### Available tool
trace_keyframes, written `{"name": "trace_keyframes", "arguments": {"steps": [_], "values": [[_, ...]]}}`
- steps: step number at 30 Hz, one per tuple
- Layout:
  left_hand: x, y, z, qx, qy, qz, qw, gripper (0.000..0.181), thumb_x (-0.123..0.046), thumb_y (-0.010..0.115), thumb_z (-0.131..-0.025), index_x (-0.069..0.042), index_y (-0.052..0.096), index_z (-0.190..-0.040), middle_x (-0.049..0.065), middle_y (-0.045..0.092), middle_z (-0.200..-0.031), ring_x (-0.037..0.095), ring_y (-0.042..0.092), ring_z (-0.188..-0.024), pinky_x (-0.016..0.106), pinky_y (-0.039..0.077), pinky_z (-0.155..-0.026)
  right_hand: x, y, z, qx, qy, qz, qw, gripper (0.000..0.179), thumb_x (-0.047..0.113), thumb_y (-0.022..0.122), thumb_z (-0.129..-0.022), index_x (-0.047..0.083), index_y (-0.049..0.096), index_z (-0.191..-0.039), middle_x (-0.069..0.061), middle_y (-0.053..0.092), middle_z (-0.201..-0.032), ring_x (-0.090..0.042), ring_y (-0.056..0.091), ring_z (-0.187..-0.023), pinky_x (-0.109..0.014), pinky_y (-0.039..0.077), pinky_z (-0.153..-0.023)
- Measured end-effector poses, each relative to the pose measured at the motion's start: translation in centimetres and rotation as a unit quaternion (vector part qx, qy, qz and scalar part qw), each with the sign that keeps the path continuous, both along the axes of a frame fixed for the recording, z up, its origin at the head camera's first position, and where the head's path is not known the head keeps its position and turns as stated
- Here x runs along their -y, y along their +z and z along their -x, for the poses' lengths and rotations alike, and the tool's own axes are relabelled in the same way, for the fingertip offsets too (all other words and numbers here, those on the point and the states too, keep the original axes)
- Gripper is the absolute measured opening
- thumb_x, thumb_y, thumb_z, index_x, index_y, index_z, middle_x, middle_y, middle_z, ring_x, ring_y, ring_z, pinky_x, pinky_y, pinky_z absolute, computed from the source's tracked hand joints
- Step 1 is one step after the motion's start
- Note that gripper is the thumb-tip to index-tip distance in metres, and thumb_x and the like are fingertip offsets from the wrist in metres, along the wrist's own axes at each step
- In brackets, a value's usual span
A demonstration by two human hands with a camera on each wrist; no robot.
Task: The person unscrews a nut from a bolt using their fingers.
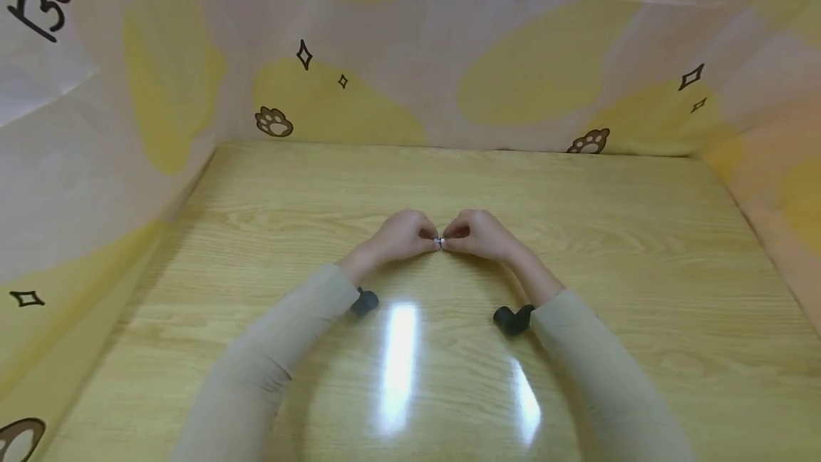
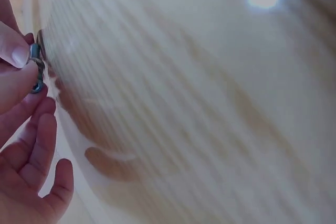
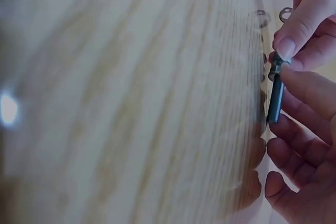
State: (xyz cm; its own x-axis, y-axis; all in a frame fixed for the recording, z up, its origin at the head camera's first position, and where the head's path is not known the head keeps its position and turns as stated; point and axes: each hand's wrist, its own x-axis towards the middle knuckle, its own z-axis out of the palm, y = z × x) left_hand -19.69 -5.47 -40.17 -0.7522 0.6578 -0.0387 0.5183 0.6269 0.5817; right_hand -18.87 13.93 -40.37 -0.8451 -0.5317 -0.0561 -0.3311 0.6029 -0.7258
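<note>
In the middle of the head view my left hand (image 1: 403,235) and right hand (image 1: 479,234) meet, fingertip to fingertip. Between them sits a small shiny metal piece (image 1: 439,242), which both hands pinch with thumb and finger. The right wrist view shows its dark smooth rod (image 3: 275,100) at my right hand's side, a narrow collar (image 3: 276,66) by the thumb tips, and a thin ring (image 3: 285,14) beyond the left thumb. Fingertips cover part of its length, and I cannot tell whether it is one piece or two joined parts. The left wrist view shows a small loop (image 2: 37,86) by the left fingers.
Both hands are close over a glossy wood-grain table (image 1: 641,248) with bright light reflections. A patterned cloth (image 1: 436,55) hangs behind it and at both sides. Black wrist devices (image 1: 513,320) sit by the cuffs of the long beige sleeves (image 1: 596,348).
</note>
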Motion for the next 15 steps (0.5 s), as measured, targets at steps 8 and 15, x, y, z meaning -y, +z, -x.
{"name": "trace_keyframes", "arguments": {"steps": [8,15], "values": [[0.4,0.6,-0.7,0.008,-0.001,-0.071,0.9974,0.012,-0.015,0.07,-0.085,-0.004,0.073,-0.09,0.004,0.068,-0.088,0.013,0.059,-0.082,0.024,0.049,-0.074,-0.9,0.9,-0.3,0.049,0.005,0.035,0.9982,0.018,0.021,0.07,-0.085,0.008,0.071,-0.096,-0.003,0.067,-0.093,-0.017,0.056,-0.073,-0.029,0.049,-0.061],[0.6,1.9,-1.4,0.052,0.027,-0.149,0.9871,0.011,-0.012,0.069,-0.085,-0.004,0.072,-0.092,0.002,0.071,-0.087,0.01,0.064,-0.078,0.022,0.052,-0.069,-1.5,2.2,-0.9,0.063,0.012,0.068,0.9956,0.021,0.024,0.065,-0.089,0.005,0.069,-0.098,-0.005,0.068,-0.091,-0.018,0.057,-0.074,-0.029,0.049,-0.061]]}}
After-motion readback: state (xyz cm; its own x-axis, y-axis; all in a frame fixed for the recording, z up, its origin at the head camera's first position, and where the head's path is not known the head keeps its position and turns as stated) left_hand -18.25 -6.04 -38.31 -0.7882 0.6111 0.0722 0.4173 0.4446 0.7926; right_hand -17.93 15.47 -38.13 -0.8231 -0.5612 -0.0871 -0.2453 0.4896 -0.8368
